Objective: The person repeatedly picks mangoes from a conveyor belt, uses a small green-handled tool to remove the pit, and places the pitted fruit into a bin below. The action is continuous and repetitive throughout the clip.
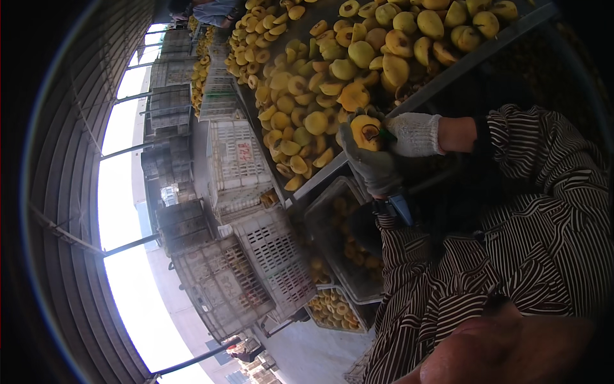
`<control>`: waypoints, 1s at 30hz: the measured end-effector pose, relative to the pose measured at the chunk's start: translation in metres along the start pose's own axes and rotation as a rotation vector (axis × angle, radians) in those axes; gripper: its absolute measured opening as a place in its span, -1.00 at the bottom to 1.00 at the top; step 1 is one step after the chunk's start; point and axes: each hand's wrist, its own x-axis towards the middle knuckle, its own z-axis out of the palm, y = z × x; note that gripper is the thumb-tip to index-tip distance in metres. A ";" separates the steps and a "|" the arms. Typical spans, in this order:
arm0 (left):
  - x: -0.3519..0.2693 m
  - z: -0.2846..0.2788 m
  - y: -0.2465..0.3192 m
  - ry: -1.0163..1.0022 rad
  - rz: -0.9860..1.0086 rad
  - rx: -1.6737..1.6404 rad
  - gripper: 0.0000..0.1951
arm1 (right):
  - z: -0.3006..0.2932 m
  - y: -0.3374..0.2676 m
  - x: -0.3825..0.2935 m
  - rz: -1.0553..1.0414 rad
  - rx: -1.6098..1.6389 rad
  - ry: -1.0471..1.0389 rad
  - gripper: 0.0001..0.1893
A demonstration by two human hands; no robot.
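My left hand (371, 161), in a greyish work glove, holds a yellow peach half (365, 132) with its cut face and dark red stone cavity showing. My right hand (413, 133), in a white knitted glove, is closed around a small tool with a green part (387, 136), whose tip meets the fruit; the kind of tool cannot be told. Both hands are over the near metal edge of a table heaped with yellow peaches (316, 123), many of them cut in halves. A torn, flattened peach piece (354, 97) lies just beyond my left hand.
The table's metal rim (472, 55) runs diagonally past my hands. A dark plastic crate (331, 192) holding fruit stands below it, beside another crate of peach halves (336, 309). White slatted crates (276, 254) are stacked beyond. A person in blue (211, 12) is at the far end.
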 end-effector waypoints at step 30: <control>0.010 -0.045 -0.019 -0.240 0.403 0.588 -0.41 | -0.055 -0.011 -0.016 0.413 1.418 -0.755 -0.80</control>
